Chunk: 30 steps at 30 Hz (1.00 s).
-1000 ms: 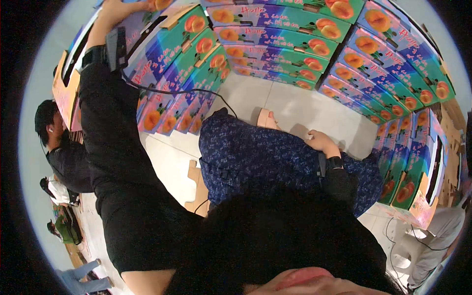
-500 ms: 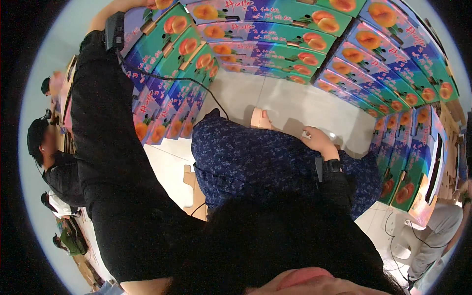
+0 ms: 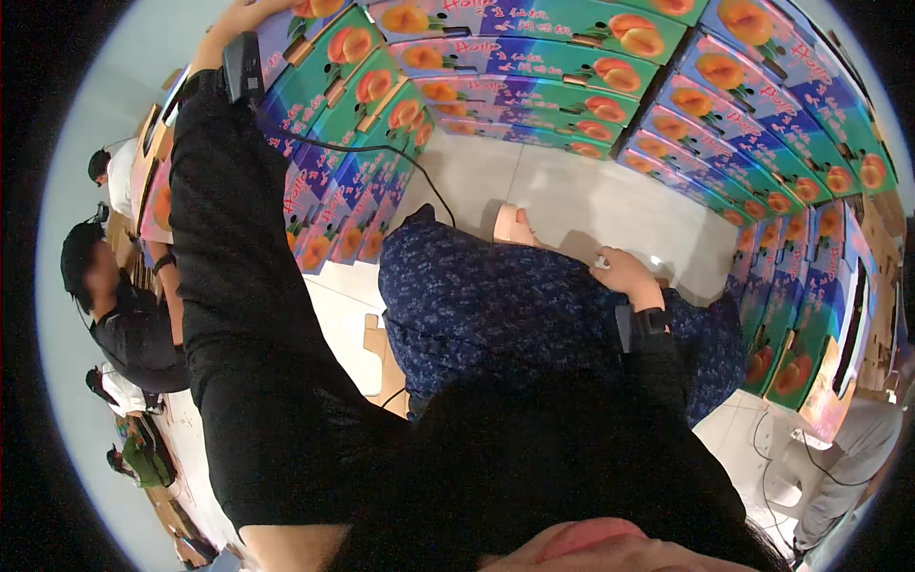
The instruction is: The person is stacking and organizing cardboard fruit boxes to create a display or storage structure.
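Note:
My left arm stretches up to the far left, where my left hand [image 3: 244, 21] is at the top of a stack of printed fruit cartons [image 3: 348, 86]. The frame's upper edge cuts off most of its fingers, so whether they grip a carton is hidden. My right hand [image 3: 631, 275] hangs low over my dark blue patterned clothing [image 3: 496, 296], fingers curled in. A small pale spot shows at its fingertips, too small to name. Each wrist wears a black device; a black cable [image 3: 381, 149] runs from the left one [image 3: 243, 71].
More carton stacks stand ahead [image 3: 534, 67], at the right [image 3: 762, 114] and at the near right [image 3: 796, 296]. Pale floor tiles [image 3: 553, 172] lie between them. A cardboard piece [image 3: 381, 353] is beside me. Several people are at the left, one in black [image 3: 133, 334]; grey trousers [image 3: 848, 467] show at the right.
The whole view has shifted slightly to the right. My left hand remains at the top of the left stack, and my right hand stays curled and low. The person in black now shows a forearm.

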### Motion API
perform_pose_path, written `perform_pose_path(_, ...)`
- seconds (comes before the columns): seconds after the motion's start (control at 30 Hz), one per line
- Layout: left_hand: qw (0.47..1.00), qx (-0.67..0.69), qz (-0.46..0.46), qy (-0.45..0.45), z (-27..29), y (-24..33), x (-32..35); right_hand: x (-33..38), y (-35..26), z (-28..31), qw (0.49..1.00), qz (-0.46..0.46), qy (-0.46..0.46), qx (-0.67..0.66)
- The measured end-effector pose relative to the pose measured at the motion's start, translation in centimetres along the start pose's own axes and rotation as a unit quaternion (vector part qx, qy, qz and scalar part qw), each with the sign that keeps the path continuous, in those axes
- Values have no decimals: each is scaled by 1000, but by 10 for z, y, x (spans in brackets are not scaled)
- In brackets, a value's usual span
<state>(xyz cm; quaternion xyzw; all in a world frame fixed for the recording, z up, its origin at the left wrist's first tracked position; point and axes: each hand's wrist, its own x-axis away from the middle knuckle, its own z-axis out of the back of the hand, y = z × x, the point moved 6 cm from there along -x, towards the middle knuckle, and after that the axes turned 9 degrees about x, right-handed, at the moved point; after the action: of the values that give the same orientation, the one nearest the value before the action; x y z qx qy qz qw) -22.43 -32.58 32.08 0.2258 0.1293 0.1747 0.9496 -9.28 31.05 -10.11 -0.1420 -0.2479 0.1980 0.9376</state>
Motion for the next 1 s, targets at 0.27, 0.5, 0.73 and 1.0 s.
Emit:
perform_pose_path(0.27,984,-60,30,165,13,48,46,0,3,-2,1000,11,5,26)
perform_pose_path(0.5,867,20,-248,431,24,124,155,7,3,-3,1000,12,-10,-2)
perform_pose_path(0.73,776,-81,-422,461,-33,140,329,6,0,-1,999,21,44,-5)
perform_pose_path(1.0,716,-207,-242,621,-55,40,460,2,-9,9,995,54,74,-46)
